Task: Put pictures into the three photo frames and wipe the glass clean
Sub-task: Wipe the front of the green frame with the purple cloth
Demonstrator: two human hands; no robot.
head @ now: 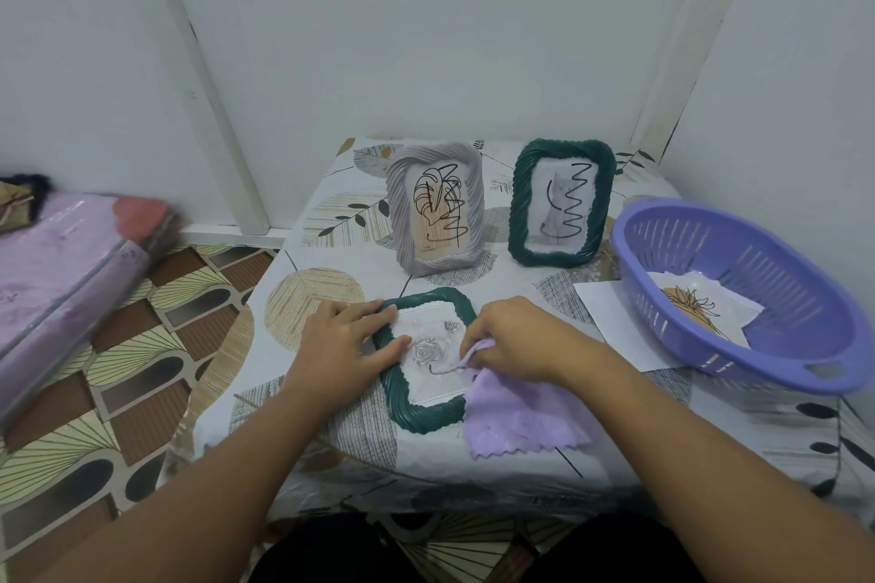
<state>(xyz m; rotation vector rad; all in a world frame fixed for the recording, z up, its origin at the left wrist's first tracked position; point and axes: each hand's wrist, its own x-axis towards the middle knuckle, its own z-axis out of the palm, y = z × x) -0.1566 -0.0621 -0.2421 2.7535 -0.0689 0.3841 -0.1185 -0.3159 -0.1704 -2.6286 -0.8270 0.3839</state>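
The left hand lies spread on the flat green frame, pinning it to the worktop; beside it the right hand's grip pinches the lilac cloth to rub a scribble off the glass.

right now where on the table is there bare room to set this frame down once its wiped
Bare cloth left of the lying frame, before the grey frame, and along the near edge past the rag. Crowded on the right: basket, paper.
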